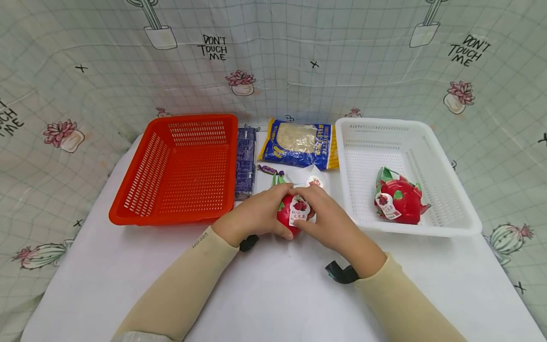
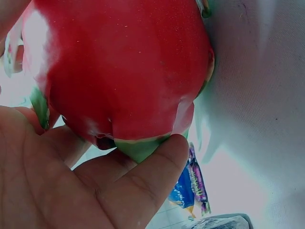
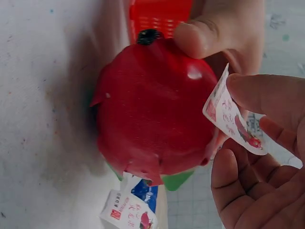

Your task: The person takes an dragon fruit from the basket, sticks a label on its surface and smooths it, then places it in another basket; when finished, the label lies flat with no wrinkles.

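Note:
A shiny red dragon fruit (image 1: 284, 217) with green leaf tips stands on the white table between both hands. My left hand (image 1: 262, 212) grips its side, with the thumb at the front and fingers round the leafy end in the left wrist view. A white label (image 3: 234, 121) printed with a dragon fruit sticks out from the fruit's side. My right hand (image 1: 326, 214) holds this label by its edge between thumb and fingers. Behind the fruit lies another printed white label (image 1: 315, 179). A second dragon fruit (image 1: 405, 202), bearing a similar label, lies in the white basket (image 1: 453, 223).
A red plastic basket (image 1: 124, 209) stands at the left. Beside it lies a flat dark blue package (image 1: 245, 164). A blue and yellow food bag (image 1: 299, 140) and a purple wrapped candy (image 1: 270, 170) lie at the back middle. A patterned curtain (image 1: 273, 57) hangs behind.

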{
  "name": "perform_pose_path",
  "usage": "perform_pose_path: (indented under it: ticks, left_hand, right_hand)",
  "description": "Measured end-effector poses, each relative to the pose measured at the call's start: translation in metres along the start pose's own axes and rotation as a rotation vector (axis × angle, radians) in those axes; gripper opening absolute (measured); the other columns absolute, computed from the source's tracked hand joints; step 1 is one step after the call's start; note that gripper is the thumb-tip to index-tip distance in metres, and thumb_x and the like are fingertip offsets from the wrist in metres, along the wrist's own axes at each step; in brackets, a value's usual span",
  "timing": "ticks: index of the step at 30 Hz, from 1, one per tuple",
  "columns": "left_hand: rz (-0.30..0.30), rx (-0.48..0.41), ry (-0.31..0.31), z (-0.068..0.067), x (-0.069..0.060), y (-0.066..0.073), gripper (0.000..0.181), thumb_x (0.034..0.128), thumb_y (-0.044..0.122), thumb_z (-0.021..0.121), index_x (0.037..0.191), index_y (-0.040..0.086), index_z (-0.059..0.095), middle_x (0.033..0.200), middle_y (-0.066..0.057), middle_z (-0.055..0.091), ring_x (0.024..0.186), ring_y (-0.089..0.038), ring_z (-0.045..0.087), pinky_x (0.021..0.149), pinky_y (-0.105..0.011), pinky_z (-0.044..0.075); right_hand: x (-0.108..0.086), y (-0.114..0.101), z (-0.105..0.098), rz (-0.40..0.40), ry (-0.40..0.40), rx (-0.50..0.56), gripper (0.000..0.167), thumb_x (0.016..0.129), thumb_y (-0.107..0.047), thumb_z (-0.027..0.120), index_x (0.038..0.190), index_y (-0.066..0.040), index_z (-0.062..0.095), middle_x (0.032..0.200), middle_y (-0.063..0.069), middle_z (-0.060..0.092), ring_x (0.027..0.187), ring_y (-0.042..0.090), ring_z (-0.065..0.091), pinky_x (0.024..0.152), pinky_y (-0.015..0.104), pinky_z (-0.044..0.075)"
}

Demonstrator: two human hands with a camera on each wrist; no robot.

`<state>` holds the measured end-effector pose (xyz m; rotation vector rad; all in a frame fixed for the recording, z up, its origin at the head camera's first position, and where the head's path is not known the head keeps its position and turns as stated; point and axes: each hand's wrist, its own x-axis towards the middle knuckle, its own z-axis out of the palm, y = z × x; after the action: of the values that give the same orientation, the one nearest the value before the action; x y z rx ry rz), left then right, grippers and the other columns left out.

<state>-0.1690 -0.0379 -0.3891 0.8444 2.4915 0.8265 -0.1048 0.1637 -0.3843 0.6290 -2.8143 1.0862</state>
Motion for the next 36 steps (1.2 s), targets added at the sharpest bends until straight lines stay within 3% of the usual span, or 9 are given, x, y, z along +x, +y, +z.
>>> perform_pose_path:
  ticks: [6,16,22,27,32,36]
  left_hand:
    - [0.003,0.009,-0.006,-0.001,0.0,0.0,0.116,0.0703,0.036,0.101,0.163,0.012,0.036,0.155,-0.009,0.056,0.134,-0.026,0.06,0.117,-0.046,0.051]
    - [0.004,0.03,0.001,-0.001,-0.001,0.0,0.114,0.0702,0.039,0.101,0.162,0.014,0.038,0.155,-0.007,0.055,0.134,-0.024,0.06,0.115,-0.044,0.052]
    - [-0.003,0.021,-0.006,-0.001,-0.001,0.003,0.112,0.0711,0.037,0.101,0.161,0.013,0.039,0.154,-0.007,0.056,0.132,-0.024,0.06,0.112,-0.044,0.054]
    - [0.003,0.012,-0.004,-0.001,-0.001,0.003,0.108,0.071,0.035,0.101,0.159,0.014,0.041,0.149,-0.007,0.058,0.127,-0.023,0.061,0.109,-0.043,0.057]
    - [-0.005,0.024,-0.003,-0.001,0.0,0.002,0.11,0.0709,0.037,0.101,0.159,0.013,0.04,0.149,-0.008,0.058,0.122,-0.023,0.062,0.104,-0.041,0.058]
    - [-0.028,0.04,-0.005,0.001,0.0,0.004,0.115,0.0713,0.039,0.101,0.162,0.012,0.035,0.154,-0.009,0.056,0.122,-0.024,0.063,0.103,-0.043,0.059]
  right_hand:
    - [0.001,0.002,0.008,-0.007,0.003,-0.048,0.072,0.086,-0.01,0.089,0.15,-0.006,0.056,0.133,0.011,0.061,0.1,0.019,0.056,0.086,0.036,0.057]
    - [0.005,0.0,0.016,0.062,0.048,-0.051,0.065,0.088,-0.019,0.087,0.144,-0.007,0.057,0.134,0.014,0.062,0.114,0.026,0.061,0.101,0.045,0.058]
    - [0.008,0.003,0.015,0.095,0.065,-0.07,0.06,0.089,-0.022,0.087,0.142,-0.008,0.062,0.133,0.012,0.067,0.114,0.027,0.063,0.099,0.045,0.057]
    - [0.012,0.006,0.014,0.112,0.076,-0.056,0.055,0.09,-0.021,0.087,0.138,-0.008,0.067,0.131,0.012,0.071,0.105,0.026,0.064,0.091,0.043,0.057]
    - [0.016,0.008,0.013,0.156,0.088,-0.033,0.044,0.091,-0.021,0.086,0.131,-0.009,0.072,0.109,0.008,0.073,0.089,0.022,0.058,0.079,0.036,0.051]
    - [0.019,0.01,0.012,0.191,0.1,-0.022,0.034,0.091,-0.022,0.085,0.12,-0.007,0.075,0.086,0.005,0.062,0.08,0.02,0.052,0.07,0.032,0.043]
